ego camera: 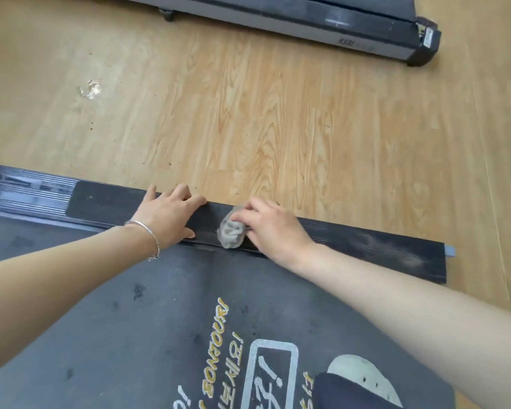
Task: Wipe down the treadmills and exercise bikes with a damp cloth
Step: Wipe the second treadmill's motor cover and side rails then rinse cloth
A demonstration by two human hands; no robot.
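Bracing on the treadmill side rail with the left hand: laid flat, palm down, fingers straight and slightly spread, gripping nothing. Thin silver bracelet at that wrist.

Gripping a balled grey cloth with the right hand: fingers curled over the top of it, pressing it down onto the same rail. Cloth between the two hands, near the left thumb but not touching it, sitting toward the rail's inner edge beside the treadmill belt.

Back from both wrists, toward the body: dark belt with yellow and white printed lettering, partly legible as "BONJOUR!". Below the right forearm: pale shoe on the belt, dark hem over its heel side.

Beyond the fingertips: wood-pattern floor. Well beyond the left hand, out to its outer side: small whitish scrap on the floor. Far past the right hand: end of a second treadmill, black deck, grey side frame, well apart from the near one.
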